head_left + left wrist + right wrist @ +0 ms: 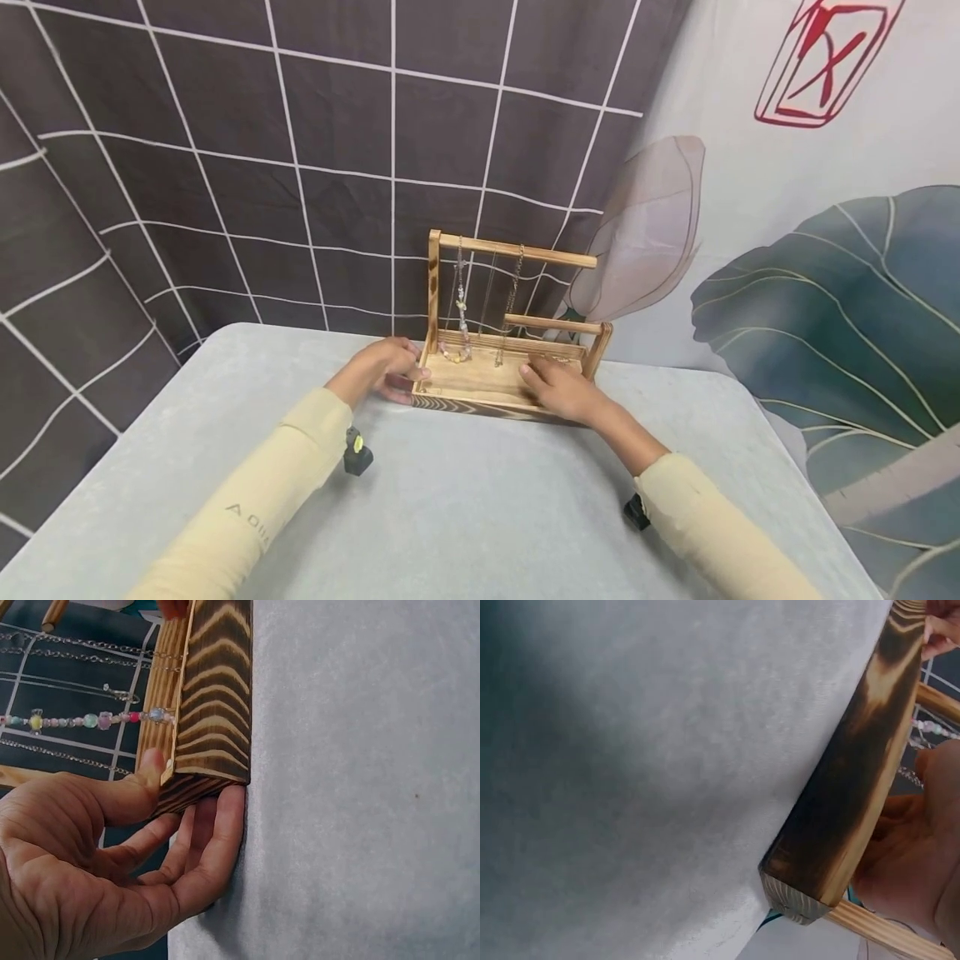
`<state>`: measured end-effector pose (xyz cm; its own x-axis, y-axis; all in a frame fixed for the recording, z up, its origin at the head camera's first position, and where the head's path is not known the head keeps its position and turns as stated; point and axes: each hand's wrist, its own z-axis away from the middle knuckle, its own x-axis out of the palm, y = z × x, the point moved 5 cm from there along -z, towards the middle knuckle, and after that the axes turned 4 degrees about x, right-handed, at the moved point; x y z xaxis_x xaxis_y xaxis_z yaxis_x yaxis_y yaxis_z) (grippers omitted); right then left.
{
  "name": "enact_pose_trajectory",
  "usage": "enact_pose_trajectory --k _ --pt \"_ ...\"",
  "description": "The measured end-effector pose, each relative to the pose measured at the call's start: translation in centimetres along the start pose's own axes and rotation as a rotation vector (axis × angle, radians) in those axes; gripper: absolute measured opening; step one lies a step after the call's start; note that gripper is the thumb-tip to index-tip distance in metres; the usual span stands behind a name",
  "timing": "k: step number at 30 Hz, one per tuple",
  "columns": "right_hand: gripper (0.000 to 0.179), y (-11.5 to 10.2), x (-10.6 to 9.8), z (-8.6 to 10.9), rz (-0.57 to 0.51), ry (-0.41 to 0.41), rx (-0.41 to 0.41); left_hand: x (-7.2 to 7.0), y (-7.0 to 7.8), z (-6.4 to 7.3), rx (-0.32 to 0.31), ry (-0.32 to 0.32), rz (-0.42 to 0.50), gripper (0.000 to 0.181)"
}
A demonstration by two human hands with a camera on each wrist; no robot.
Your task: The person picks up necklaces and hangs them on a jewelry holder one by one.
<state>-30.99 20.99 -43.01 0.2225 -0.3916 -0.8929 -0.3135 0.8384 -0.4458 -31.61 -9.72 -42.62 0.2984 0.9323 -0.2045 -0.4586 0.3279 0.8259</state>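
A wooden jewelry stand [480, 406] with a shallow tray base and two hanging bars stands near the table's far edge. My left hand [390, 368] grips the left end of its tray. In the left wrist view the thumb [142, 784] presses the rim while the fingers bend against the end wall. My right hand [562, 387] reaches over the front wall into the tray's right part. Its fingertips are mostly hidden, so whether they hold anything does not show. A beaded necklace [462, 304] and a chain necklace [513, 287] hang from the upper bar [517, 250].
A pale cloth covers the table [480, 500]. Behind the stand hangs a dark curtain [337, 200] with white grid lines; a leaf-patterned curtain [847, 317] is on the right. The shorter lower bar [555, 323] stands above the tray's right side.
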Motion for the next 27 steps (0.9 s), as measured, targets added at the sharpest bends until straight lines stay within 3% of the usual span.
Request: enact_pose_trajectory --k 5,10,18,27 --pt "0.114 2.9 2.1 -1.2 0.064 -0.099 0.097 0.1 0.0 0.0 0.01 -0.009 0.008 0.059" --pt "0.121 3.8 2.9 -1.6 0.128 -0.128 0.178 0.2 0.0 0.1 0.016 -0.014 0.014 0.059" --pt "0.103 -1.7 1.0 1.3 0.103 -0.211 0.201 0.1 -0.1 0.0 0.02 -0.019 0.0 0.06" --pt "0.098 -4.6 1.4 2.2 0.059 -0.34 0.135 0.0 0.0 0.1 0.02 -0.018 -0.002 0.059"
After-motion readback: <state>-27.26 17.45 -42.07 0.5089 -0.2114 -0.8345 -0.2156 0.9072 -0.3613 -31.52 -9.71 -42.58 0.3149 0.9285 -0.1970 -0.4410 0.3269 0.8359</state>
